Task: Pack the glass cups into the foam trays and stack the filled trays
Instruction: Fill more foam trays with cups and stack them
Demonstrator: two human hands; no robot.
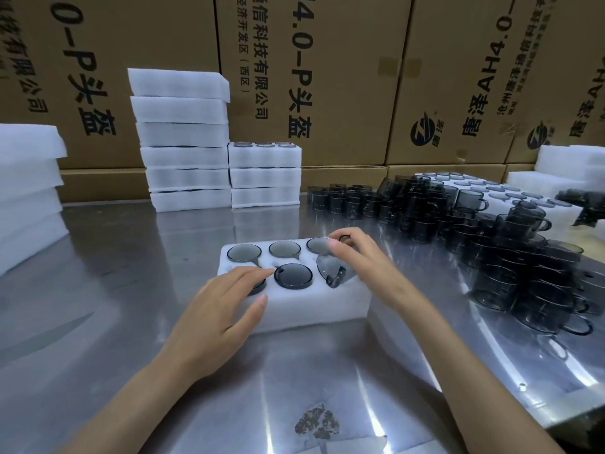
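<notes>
Partly hidden under the left hand (226, 303), the near-left pocket of the foam tray (294, 309) showed only a dark sliver of a cup rim; whether that cup sat fully down could not be told. The left hand lay flat on the tray's near-left corner, fingers (255, 273) straight and loosely spread, pressing on the foam and gripping nothing. The right hand (363, 260) hovered over the tray's right end, its thumb and forefinger pinched on the small handle of a tilted cup (332, 273), which leaned half into the near-right pocket, its mouth turned toward the camera. The right wrist covered that end of the tray.

The tray was a thick white block of soft, grainy foam with round pockets in two rows, lying on the bench (131, 290), a sheet of scuffed, glossy metal that mirrored the lights. Three smoky grey glass cups (284, 249) filled the back row, and one cup (293, 276) sat upright in the near middle pocket, its rim dark and shiny.

To the right, a heap of loose cups (510, 257) of the same dark, see-through glass was jumbled so densely that single cups were hard to separate. Behind stood a tall stack of trays (183, 139) and a shorter stack (264, 175), its top tray showing cup rims. More foam (29, 185) was cut off at the left edge. Printed cardboard boxes (343, 77) walled the back.
</notes>
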